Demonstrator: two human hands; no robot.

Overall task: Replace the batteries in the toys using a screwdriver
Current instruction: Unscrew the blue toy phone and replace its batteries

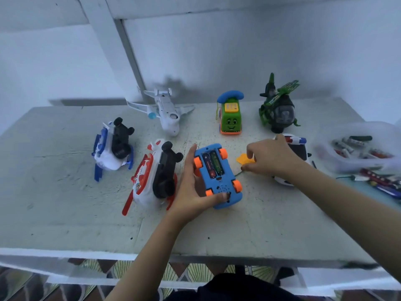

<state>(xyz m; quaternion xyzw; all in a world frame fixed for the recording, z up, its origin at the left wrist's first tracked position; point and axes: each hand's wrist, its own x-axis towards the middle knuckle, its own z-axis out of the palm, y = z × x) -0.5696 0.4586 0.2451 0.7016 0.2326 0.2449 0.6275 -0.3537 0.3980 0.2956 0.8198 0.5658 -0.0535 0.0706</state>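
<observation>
The left hand (191, 187) holds a blue plastic toy car with orange wheels (217, 174). The car lies upside down near the middle of the pale table (65, 213). The thumb presses on its near end and the fingers wrap around its left side. Its battery hole is open, and two batteries (213, 165) sit side by side inside. Just to the right, the right hand (273, 157) curls its fingers and thumb around a flat orange plastic piece (244, 159) on the table. Far right, a clear plastic tub (321, 148) holds loose batteries (347, 144).
</observation>
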